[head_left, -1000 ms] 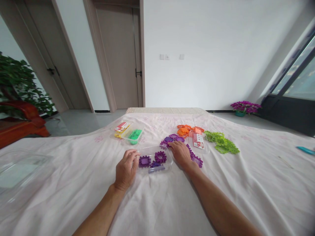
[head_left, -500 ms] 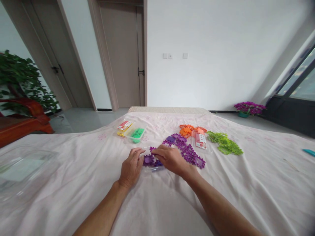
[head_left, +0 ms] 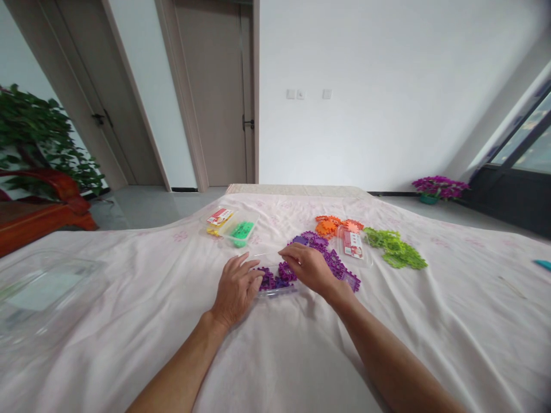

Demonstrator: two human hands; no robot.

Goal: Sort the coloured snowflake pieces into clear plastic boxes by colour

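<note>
In the head view, the work stands partway: several purple, notched plastic pieces [head_left: 267,280] lie inside a shallow, clear plastic container [head_left: 278,293], while a larger spread of loose purple notched pieces [head_left: 336,261] lies outside it, beyond and beside the right hand [head_left: 313,269]. The container sits on the white, pink-patterned cloth [head_left: 275,355], between the hands. The left hand [head_left: 236,289] lies at its left end, fingers loosely apart, thumb close by the purple pieces within; whether it grips the rim cannot be told. The right hand is over the container's right end, fingers drawn narrowly together and bent; whether anything is pinched there is hidden. Farther off to the left, bright green plastic pieces [head_left: 242,230] already lie in a clear container, just beside yellow plastic pieces [head_left: 213,230] near a red-and-white label [head_left: 220,215]. Orange notched plastic pieces [head_left: 328,226] and lime-green notched plastic pieces [head_left: 396,250] lie heaped on the cloth, a clear, labelled plastic container [head_left: 353,246] near both. By these heaps, the purple, orange and lime groups all look unfinished.
</note>
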